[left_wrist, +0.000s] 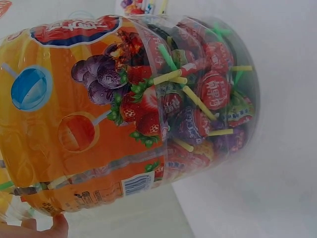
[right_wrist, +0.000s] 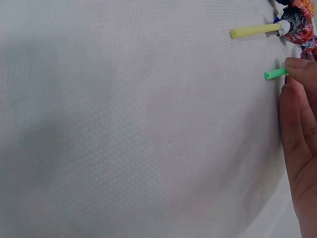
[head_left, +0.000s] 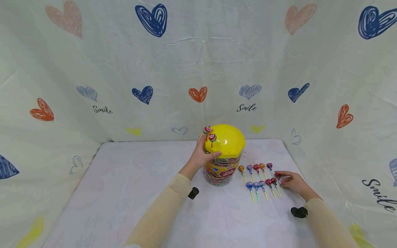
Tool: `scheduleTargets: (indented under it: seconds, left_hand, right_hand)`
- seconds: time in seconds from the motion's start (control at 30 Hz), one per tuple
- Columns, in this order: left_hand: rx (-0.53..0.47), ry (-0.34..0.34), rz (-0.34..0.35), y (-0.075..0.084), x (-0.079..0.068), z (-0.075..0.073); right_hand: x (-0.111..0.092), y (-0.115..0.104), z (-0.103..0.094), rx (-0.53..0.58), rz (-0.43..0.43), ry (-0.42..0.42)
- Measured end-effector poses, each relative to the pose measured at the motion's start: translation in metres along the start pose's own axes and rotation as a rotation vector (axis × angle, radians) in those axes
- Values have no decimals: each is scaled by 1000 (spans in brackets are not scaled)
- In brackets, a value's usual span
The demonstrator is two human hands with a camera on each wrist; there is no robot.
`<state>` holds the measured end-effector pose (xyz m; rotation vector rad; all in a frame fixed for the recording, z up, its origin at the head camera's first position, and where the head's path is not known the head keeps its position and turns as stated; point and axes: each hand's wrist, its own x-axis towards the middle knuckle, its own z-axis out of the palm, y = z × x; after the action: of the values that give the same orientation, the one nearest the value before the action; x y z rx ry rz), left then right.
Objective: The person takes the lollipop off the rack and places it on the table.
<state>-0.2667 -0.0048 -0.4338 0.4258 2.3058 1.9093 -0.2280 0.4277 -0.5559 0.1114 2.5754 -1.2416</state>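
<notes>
A clear plastic jar (head_left: 220, 170) full of wrapped lollipops stands on the table under a yellow domed lid (head_left: 226, 139). Two lollipops (head_left: 212, 138) show at the lid's left side. My left hand (head_left: 198, 156) grips the jar around the lid's lower edge, thumb in front; its fingertips (left_wrist: 59, 227) show at the jar's top end in the left wrist view. To the right of the jar, lollipops lie in two rows. At the right end of the front row my right hand (head_left: 294, 183) pinches a lollipop by its green stick (right_wrist: 275, 74), low at the table.
The back row includes a purple lollipop (head_left: 269, 166) and an orange one (head_left: 241, 168). In the front row, a blue lollipop (head_left: 249, 185) lies nearest the jar. A heart-printed cloth (head_left: 173, 69) hangs behind the white table (head_left: 136, 182).
</notes>
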Motion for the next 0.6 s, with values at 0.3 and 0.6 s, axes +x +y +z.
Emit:
scheduleTargets:
  seconds: [0.3,0.6]
  left_hand:
    - [12,5,-6,0,0,0]
    - [14,8,-3,0,1,1]
  right_hand:
    - [0,-3,1,-67,2,2]
    - [1,2,3,-82,-15,13]
